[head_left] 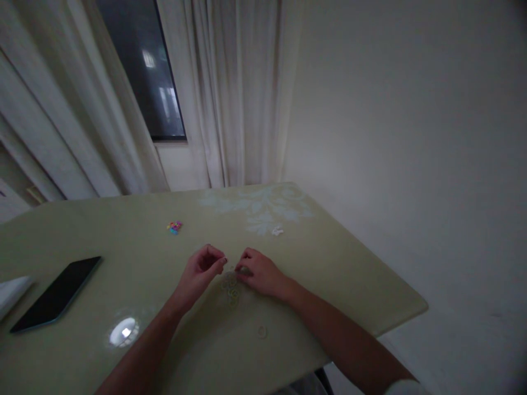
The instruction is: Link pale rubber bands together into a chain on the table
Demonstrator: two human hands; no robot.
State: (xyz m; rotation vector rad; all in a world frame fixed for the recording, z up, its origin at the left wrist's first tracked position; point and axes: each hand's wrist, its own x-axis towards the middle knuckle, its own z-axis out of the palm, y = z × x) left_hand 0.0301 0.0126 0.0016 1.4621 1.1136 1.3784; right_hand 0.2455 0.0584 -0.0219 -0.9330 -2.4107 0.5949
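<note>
My left hand (202,270) and my right hand (260,272) rest close together on a pale green table (123,230), fingertips almost meeting. Both have their fingers curled into a pinch over a small heap of pale loose rings (230,288), which look like rubber bands. What the fingertips grip is too small to make out. One more pale ring (262,331) lies alone nearer to me.
A dark phone (57,293) lies at the left, beside a white object (12,293) at the frame edge. A tiny cluster of bright coloured pieces (174,226) and a small white piece (277,231) lie farther back. Curtains and a dark window stand behind the table.
</note>
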